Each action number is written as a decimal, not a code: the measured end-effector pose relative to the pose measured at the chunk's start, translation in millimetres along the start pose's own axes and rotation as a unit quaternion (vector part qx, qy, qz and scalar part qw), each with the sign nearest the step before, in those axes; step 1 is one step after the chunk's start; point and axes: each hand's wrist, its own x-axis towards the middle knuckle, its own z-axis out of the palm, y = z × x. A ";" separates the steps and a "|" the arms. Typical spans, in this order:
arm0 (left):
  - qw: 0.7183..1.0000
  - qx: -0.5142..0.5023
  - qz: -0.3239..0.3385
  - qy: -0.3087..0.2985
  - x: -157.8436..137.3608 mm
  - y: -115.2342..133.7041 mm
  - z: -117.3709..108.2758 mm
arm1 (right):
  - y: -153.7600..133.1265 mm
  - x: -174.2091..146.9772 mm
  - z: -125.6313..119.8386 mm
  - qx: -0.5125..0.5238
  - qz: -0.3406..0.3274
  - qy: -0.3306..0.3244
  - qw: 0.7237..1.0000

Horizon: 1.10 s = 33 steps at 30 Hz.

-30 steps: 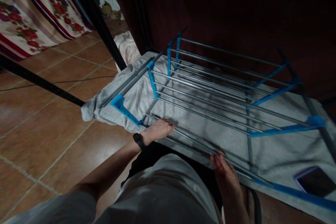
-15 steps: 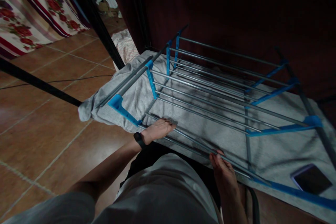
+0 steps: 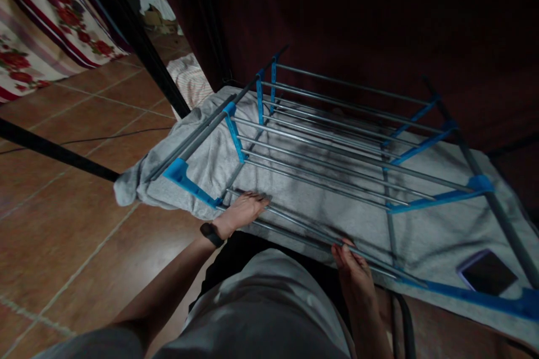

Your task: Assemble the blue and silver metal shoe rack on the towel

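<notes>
A rack of grey metal tubes with blue plastic brackets (image 3: 433, 201) lies on a grey cloth. Along its near side runs a thin metal rod (image 3: 301, 225), slanting beside another tube. My left hand (image 3: 245, 211), with a black band on the wrist, is closed over the rod near its left end; the undersides of its fingers are hidden. Farther right, my right hand (image 3: 352, 261) pinches the same rod between thumb and fingers. The rod's right end lies near a long blue bracket (image 3: 467, 294).
The grey cloth (image 3: 290, 190) covers a raised surface. A phone (image 3: 487, 272) lies at its right. Dark frame bars (image 3: 59, 148) cross the left side, above a tiled floor (image 3: 54, 235) with a thin cable (image 3: 113, 136). A dark red curtain (image 3: 357, 22) hangs behind the rack.
The view has shifted slightly, so the rack and phone appear a little farther left. Both hands keep nearly the same places on the rod.
</notes>
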 end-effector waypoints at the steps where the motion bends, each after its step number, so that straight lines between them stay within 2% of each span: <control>1: 1.000 0.001 -0.008 0.003 -2.7 -2.4 0.8 | -0.8 -0.7 1.1 0.006 0.009 0.010 1.000; 8: 0.999 0.006 -0.044 0.022 -12.4 -16.0 5.8 | -4.1 -1.6 4.5 0.028 0.029 0.022 0.999; 18: 0.999 -0.018 -0.018 0.029 -15.8 -13.5 -12.5 | -13.5 -5.5 9.1 0.050 0.033 0.000 0.998; 21: 0.999 -0.025 -0.019 0.043 -20.2 -13.6 -17.1 | -19.1 -12.1 11.8 0.029 0.068 -0.042 0.996; 25: 0.998 -0.024 -0.026 0.048 -24.9 -11.3 -24.7 | -25.1 -29.4 21.4 -0.055 0.106 -0.155 0.981; 28: 0.998 -0.018 -0.028 0.044 -27.6 -7.4 -31.7 | -29.6 -39.3 32.1 -0.146 0.040 -0.227 0.962; 30: 0.998 -0.016 -0.032 0.045 -29.0 -3.4 -35.2 | -34.3 -41.7 41.8 -0.227 -0.052 -0.245 0.941; 32: 0.998 -0.019 -0.035 0.048 -29.9 2.3 -36.7 | -39.3 -41.4 54.4 -0.316 -0.184 -0.246 0.897; 33: 0.998 -0.020 -0.036 0.050 -30.0 5.5 -36.8 | -41.1 -40.6 61.7 -0.361 -0.254 -0.246 0.863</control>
